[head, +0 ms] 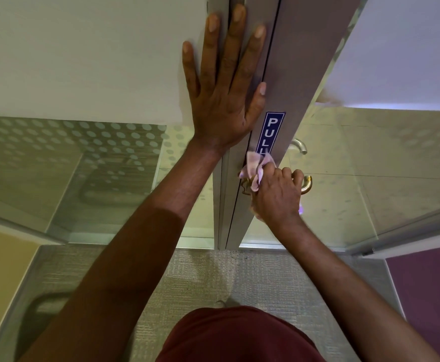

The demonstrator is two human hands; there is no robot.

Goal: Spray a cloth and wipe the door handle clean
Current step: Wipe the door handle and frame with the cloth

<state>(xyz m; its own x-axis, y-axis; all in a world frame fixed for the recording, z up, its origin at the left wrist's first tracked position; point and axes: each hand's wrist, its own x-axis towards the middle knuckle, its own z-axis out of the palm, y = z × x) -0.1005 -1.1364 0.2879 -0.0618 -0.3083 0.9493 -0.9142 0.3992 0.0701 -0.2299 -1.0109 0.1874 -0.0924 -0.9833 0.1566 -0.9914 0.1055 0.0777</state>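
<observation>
Crumpled pink cloth [256, 169] pressed against the brass door handle [307, 184].

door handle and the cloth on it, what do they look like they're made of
The door handle looks like polished metal with a brass or gold tone: its curved end is glossy and catches highlights. The cloth, bunched in the right hand, seems a soft, thin pink fabric, matte and crumpled into folds; the exact weave is too blurred to tell.

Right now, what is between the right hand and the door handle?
In the head view, a pink cloth lies between the right hand and the brass door handle, bunched under its fingers.
</observation>
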